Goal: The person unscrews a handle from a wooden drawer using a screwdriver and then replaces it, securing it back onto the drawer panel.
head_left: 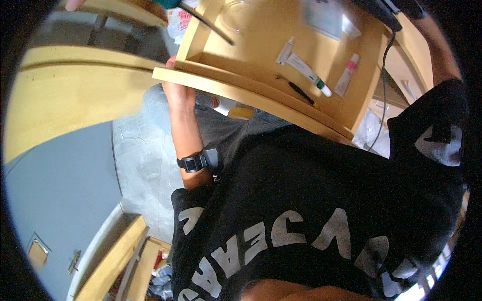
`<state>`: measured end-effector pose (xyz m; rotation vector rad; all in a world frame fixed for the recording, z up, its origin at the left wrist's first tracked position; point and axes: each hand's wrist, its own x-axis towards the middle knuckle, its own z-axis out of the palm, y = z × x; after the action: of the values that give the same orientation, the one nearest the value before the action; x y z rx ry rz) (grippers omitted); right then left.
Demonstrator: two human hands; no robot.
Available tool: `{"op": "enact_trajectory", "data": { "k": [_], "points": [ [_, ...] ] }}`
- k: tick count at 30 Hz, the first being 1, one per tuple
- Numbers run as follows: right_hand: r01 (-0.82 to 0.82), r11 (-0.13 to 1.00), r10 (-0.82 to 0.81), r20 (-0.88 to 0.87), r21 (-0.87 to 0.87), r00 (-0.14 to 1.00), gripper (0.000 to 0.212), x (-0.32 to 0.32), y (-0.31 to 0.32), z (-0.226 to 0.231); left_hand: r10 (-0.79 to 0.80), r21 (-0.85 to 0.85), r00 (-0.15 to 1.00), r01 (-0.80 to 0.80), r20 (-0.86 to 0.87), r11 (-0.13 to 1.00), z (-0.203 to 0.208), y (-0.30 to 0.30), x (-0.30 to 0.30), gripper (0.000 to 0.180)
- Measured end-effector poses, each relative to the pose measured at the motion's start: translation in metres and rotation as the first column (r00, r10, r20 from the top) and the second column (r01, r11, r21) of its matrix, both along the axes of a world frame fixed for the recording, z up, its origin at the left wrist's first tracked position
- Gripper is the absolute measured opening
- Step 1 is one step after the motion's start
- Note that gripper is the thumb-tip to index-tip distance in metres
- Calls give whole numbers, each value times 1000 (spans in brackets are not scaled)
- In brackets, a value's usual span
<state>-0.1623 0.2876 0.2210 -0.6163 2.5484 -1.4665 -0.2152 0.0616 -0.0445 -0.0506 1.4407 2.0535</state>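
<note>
My left hand [176, 86] grips the left corner of a light wooden drawer [251, 98], with most fingers hidden behind its panel. A black watch is on that wrist. Inside the drawer lie a white tube with a green cap [309, 74], a small white tube [285, 51], a pink-capped tube [346, 75] and a thin black tool with a frayed tip [297, 92]. Above the drawer's left side, a screwdriver [206, 21] with a green handle points inward; its holder is out of view. My right forearm [442, 50] reaches up beside a dark corded object [374, 11]; that hand's fingers are hidden.
A black cord [384, 85] hangs past the drawer's right side. A pale bluish packet [324, 17] and a clear round dish [236, 15] are farther back in the drawer. Wooden furniture [75, 95] and a grey door [65, 190] stand at left. A fingertip [74, 4] shows top left.
</note>
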Motion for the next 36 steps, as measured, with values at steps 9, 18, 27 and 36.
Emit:
{"op": "enact_trajectory", "data": {
  "k": [9,18,27,36],
  "points": [
    [396,910,-392,-55,126,918,36,152,15,8,-213,41,976,212,40,976,-41,5,-12,41],
    [836,520,-781,300,-171,548,34,271,34,-31,-260,65,966,260,-21,963,-32,-10,-19,44],
    [967,251,-759,614,-34,219,40,390,5,-109,-383,146,923,376,25,915,-48,-4,-24,41],
    [832,483,-779,567,272,267,23,403,-31,-192,-331,122,943,328,9,937,-27,0,-13,41]
  ]
}}
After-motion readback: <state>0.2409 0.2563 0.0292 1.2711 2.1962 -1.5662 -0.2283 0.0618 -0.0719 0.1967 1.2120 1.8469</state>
